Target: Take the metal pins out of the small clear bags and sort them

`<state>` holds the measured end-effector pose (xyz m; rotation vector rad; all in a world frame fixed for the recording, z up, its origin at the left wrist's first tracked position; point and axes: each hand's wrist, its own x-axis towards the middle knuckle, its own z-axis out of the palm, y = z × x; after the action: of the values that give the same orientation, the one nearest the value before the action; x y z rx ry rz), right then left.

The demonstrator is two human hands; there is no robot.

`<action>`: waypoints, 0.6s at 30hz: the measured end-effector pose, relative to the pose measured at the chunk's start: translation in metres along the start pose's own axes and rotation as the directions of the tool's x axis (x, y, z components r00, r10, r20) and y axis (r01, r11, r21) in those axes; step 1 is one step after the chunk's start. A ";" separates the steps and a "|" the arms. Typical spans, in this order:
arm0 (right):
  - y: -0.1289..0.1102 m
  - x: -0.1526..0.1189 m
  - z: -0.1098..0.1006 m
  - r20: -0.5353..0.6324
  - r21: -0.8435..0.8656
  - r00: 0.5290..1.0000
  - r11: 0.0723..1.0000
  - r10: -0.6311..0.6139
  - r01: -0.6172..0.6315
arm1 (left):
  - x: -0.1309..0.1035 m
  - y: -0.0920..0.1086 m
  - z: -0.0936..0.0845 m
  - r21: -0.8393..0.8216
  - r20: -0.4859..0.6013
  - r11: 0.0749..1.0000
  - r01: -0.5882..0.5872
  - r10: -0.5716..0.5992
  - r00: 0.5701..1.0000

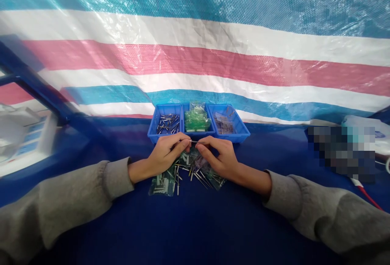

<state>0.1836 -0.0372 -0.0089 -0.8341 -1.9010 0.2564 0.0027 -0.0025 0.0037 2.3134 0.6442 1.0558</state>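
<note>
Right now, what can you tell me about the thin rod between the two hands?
The rod is slim, straight and grey, metallic by its look, with a whitish bit near the left hand. It lies nearly level across the small gap between the hands, pinched by the fingers of the left and right hand, which cover the rest. In view, it sits just below the blue bins. Finer detail is too small to tell.

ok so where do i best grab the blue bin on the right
Probably the outer right rim of the blue bin, coming from the right with your right hand. That wall is exposed and its rim can be pinched, while the left wall sits close beside the middle bin, leaving little room there.
</note>
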 end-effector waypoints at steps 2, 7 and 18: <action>0.000 0.000 0.001 -0.026 -0.010 1.000 1.000 -0.002 0.002 | 0.000 0.001 0.000 -0.017 0.022 1.000 0.003 -0.003 1.000; 0.000 0.000 0.002 -0.029 -0.021 0.997 0.997 -0.076 0.076 | 0.001 0.002 -0.001 -0.011 0.035 1.000 0.021 -0.021 0.999; -0.003 -0.001 0.002 -0.043 -0.110 0.982 0.977 -0.186 0.181 | 0.002 0.004 -0.001 0.082 0.063 0.997 0.007 -0.012 0.998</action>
<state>0.1808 -0.0399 -0.0094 -0.7214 -1.9400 0.0204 0.0040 -0.0039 0.0074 2.4009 0.6850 0.9643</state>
